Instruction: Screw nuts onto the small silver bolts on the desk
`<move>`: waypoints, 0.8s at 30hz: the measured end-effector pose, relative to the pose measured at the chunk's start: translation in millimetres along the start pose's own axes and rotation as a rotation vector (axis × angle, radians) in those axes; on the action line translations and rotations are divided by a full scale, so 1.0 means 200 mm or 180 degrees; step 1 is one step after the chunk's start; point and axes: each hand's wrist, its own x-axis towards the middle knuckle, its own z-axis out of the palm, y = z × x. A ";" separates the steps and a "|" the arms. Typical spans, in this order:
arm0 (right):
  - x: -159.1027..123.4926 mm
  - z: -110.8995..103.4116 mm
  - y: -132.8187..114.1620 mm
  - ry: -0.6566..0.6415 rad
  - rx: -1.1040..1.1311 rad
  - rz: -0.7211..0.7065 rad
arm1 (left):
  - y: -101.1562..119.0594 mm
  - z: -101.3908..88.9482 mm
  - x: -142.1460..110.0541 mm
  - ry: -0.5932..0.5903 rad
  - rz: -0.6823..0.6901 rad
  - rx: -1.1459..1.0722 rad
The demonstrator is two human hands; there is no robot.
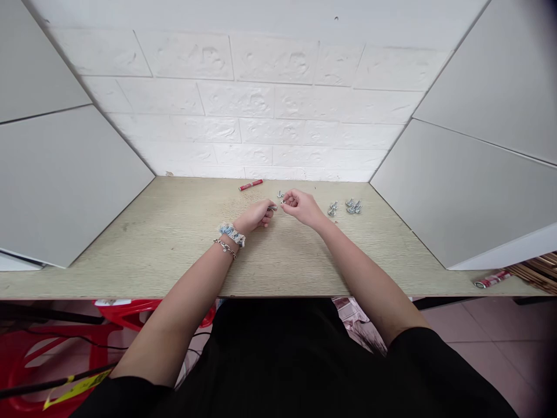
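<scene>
Centre of frame, on pale wood-grain tabletop [183,232]: left hand [257,216] pinches a small silver metal bolt [272,208] at its fingertips. Right hand [300,206], fingers curled, nips a tiny silver piece [283,202] against the bolt's end; too small to identify. Spare silver bolts [346,206] right of centre; red tube [250,185] just above. Best keep both pieces in line, turn gently, wrists low.
</scene>
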 end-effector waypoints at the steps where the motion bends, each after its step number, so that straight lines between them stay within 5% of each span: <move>1: 0.00 0.01 -0.01 -0.0023 -0.0030 -0.0044 | 0.00 0.01 -0.01 -0.0051 0.0005 -0.0004; 10: -0.02 0.06 -0.01 -0.0200 -0.0272 -0.0108 | 0.00 0.01 -0.01 -0.0219 0.0031 0.0089; 24: 0.01 0.08 0.05 -0.0289 0.0388 0.0174 | 0.00 0.01 -0.01 -0.0313 -0.0032 0.0013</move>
